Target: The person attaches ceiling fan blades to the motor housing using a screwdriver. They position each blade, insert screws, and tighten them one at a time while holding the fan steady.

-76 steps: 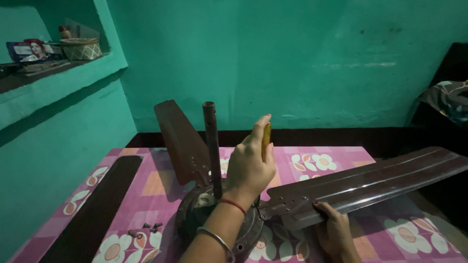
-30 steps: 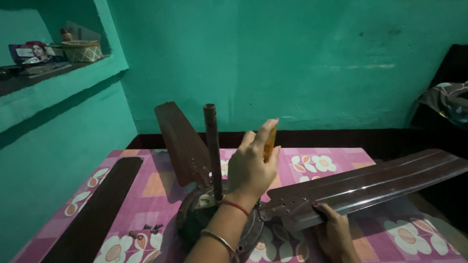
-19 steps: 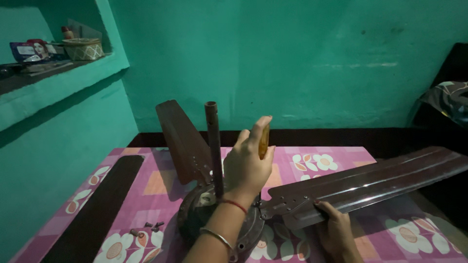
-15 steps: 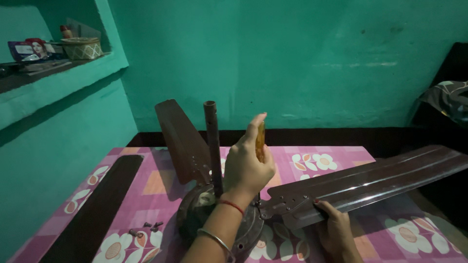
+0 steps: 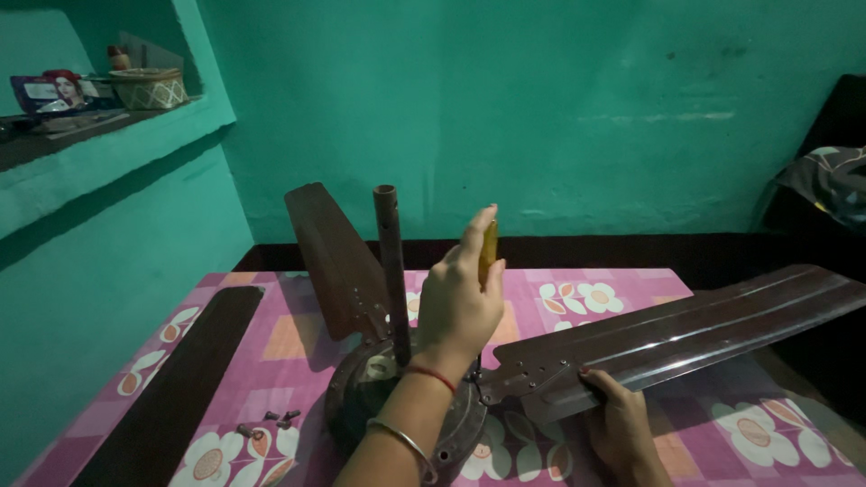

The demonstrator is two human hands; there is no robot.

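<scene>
1. Standing upright over the dark brown round metal ceiling-fan motor [image 5: 397, 406], the yellow-handled screwdriver [image 5: 488, 252] is gripped at its handle by the left hand [image 5: 460, 302], fingers clenched around it; its shaft drops to the joint where a blade meets the motor.
2. Lying at the middle of the pink flower-patterned cloth [image 5: 631, 298], the motor has a thin brown metal rod [image 5: 392, 271] rising straight up from its centre, just left of the screwdriver.
3. Right of the motor, the right hand [image 5: 618, 419] grasps the near edge of a long glossy brown fan blade [image 5: 686, 338], close to its metal bracket.
4. Behind the motor, a second brown blade [image 5: 329, 257] tilts up and away.
5. Left of the motor, a loose dark flat blade [image 5: 180, 383] lies on the cloth, with a few small dark screws [image 5: 271, 419] between the two.
6. Far left of the motor and higher, a teal wall ledge [image 5: 117, 144] carries a small woven basket [image 5: 149, 87].
</scene>
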